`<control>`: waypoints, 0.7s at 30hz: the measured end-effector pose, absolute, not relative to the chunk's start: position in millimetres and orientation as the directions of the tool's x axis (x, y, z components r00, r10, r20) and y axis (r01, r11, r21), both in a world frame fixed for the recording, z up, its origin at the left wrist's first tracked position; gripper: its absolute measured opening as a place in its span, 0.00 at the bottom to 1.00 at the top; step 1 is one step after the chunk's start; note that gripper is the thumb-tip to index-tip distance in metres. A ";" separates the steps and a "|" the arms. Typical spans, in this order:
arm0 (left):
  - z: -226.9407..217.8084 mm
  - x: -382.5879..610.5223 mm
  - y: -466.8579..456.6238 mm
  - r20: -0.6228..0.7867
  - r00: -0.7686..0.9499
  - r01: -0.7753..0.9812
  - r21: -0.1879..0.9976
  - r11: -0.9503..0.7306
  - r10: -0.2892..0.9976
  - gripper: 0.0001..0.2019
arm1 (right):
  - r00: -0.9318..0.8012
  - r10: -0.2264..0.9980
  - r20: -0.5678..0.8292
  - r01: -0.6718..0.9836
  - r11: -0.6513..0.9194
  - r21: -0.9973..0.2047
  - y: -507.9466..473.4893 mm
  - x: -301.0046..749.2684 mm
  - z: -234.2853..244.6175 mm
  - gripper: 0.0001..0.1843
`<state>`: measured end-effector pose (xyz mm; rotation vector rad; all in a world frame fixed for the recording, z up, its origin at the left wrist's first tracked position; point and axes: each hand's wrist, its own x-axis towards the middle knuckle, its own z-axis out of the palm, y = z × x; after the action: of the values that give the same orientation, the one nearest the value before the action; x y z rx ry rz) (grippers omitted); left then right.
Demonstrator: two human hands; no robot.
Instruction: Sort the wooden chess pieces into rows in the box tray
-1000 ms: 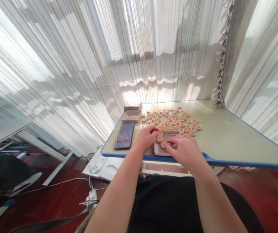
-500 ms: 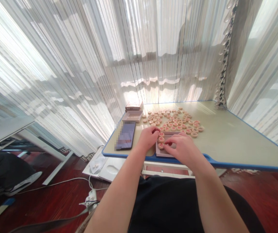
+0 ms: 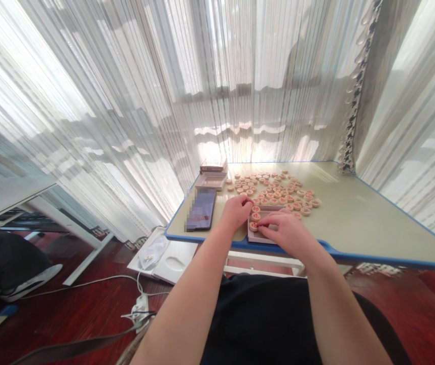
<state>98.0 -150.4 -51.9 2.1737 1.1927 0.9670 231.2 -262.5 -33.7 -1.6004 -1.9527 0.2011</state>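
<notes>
A shallow pinkish box (image 3: 261,237) sits at the table's front edge, with three red-marked Chinese chess pieces (image 3: 256,216) in a column along its left side. My right hand (image 3: 284,226) reaches over the box from the right. Its thumb and fingertips are on the nearest chess piece (image 3: 253,226) of that column. At the box's back left corner is my left hand (image 3: 236,211), fingers curled together beside the farthest piece of the column; what lies between them is hidden. Many loose chess pieces (image 3: 277,194) are spread behind the box.
A dark tablet or phone (image 3: 202,210) lies left of my left hand. Behind it are an open shallow tray (image 3: 210,181) and a stacked box (image 3: 213,165). The table (image 3: 369,218) has a blue rim; sheer curtains (image 3: 240,76) hang behind it.
The view has shifted slightly, moving the table a little rightward in the picture. My right fingertips stay at the nearest piece in the column, and my left hand keeps to the box's corner.
</notes>
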 end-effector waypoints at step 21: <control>-55.3 97.3 -148.4 0.361 0.392 0.527 0.665 -0.528 0.846 0.09 | -0.023 0.965 0.262 0.957 0.096 -0.272 -243.7 231.8 -28.0 0.14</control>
<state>97.3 -148.4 -55.3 2.2076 1.1777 0.9557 231.8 -243.7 -28.0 -1.8866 -2.0068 0.0273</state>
